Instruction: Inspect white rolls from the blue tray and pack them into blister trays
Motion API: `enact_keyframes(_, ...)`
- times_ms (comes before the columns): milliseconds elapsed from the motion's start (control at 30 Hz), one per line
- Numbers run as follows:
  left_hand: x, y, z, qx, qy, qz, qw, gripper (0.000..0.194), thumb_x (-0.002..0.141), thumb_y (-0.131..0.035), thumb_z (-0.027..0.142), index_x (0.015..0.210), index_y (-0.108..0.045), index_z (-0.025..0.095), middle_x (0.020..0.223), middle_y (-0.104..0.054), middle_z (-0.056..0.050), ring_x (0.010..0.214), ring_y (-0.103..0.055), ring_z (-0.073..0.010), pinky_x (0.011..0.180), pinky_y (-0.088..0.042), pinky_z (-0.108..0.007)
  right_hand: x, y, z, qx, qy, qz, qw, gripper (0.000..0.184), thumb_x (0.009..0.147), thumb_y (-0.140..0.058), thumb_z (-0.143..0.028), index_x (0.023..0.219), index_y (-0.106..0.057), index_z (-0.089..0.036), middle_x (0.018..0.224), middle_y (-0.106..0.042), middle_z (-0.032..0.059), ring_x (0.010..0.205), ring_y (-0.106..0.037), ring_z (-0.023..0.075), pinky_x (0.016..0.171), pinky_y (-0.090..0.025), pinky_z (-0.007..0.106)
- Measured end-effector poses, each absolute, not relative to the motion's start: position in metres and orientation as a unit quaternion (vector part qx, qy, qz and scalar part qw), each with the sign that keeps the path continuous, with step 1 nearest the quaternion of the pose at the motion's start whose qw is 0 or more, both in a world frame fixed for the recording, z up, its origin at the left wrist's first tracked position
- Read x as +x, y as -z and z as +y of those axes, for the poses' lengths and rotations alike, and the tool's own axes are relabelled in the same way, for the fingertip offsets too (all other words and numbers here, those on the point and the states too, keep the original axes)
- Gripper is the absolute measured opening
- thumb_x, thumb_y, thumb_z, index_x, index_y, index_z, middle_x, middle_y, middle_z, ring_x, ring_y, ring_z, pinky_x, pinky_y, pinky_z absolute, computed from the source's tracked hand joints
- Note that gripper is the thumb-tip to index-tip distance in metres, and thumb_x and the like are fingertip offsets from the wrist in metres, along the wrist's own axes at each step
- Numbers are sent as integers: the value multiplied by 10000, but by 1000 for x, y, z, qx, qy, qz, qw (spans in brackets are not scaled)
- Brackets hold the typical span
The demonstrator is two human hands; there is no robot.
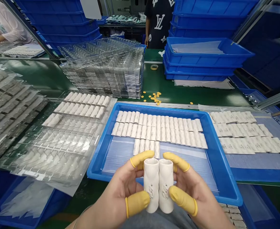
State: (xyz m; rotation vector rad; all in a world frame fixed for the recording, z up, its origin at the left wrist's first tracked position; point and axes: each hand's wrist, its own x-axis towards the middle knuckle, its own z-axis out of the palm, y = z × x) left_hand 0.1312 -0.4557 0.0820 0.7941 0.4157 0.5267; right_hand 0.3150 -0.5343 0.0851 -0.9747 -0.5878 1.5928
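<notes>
Two white sleeve-like tubes with dark script printed on them stand side by side, touching, just in front of me. My left hand (130, 187) grips the left white tube (151, 187) between thumb and fingers. The right white tube (166, 187) is held the same way by my right hand (190, 184). Yellow finger cots cover the thumbs and some fingertips. Behind my hands lies a blue tray (99, 143) lined with a translucent sheet. In it, two long rows of white tubes (159, 127) and a short third row (146, 146) lie close together.
Left of the tray are clear plastic blister trays (66, 136) with more tubes. A tall stack of empty blister trays (106, 70) and stacked blue bins (197, 60) stand behind. More tubes (245, 130) lie at right. Loose yellow finger cots (155, 97) and a tape roll (154, 67) are on the green bench.
</notes>
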Motion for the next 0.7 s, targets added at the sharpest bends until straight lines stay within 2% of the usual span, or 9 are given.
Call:
enact_keyframes(67,131,-80,-459,418,-254,230,842,540,923,-671,289,1418,-501,423,1260,-634,-49,829,-693,-157,798,-561,-327,313,-84,-538,-448,-653,-261,552,488,852,-808,-382,1294,-610,-443,1202,-685,29,734,-701,135,660,-612,263)
enact_keyframes(200,131,-78,-460,587,-297,279,699,514,921,-661,201,1361,-561,448,1179,-687,-7,1022,-668,-192,918,-535,-314,311,-76,-541,-522,-501,-409,556,505,891,-756,-212,1310,-596,-444,1157,-732,-11,979,-722,171,884,-602,258)
enact_keyframes(300,132,-80,-457,672,-335,239,615,552,865,-691,96,1310,-604,410,1151,-697,-1,1050,-654,-187,933,-523,-287,312,-73,-539,-521,-389,-522,552,565,852,-699,-54,1285,-610,-405,1126,-744,-19,1001,-717,180,917,-591,258)
enact_keyframes(467,135,-84,-455,685,-354,241,590,522,847,-692,46,1252,-646,371,1113,-703,-11,1042,-666,-190,936,-528,-290,313,-74,-537,-506,-326,-572,557,587,821,-680,2,1277,-634,-364,1144,-731,8,1018,-693,220,913,-600,319)
enact_keyframes(700,135,-85,-456,690,-362,240,579,544,801,-742,28,1217,-677,373,1084,-718,-17,1038,-668,-205,928,-540,-306,315,-75,-540,-499,-326,-588,547,610,827,-683,11,1318,-615,-346,1188,-719,26,1072,-677,236,930,-592,351)
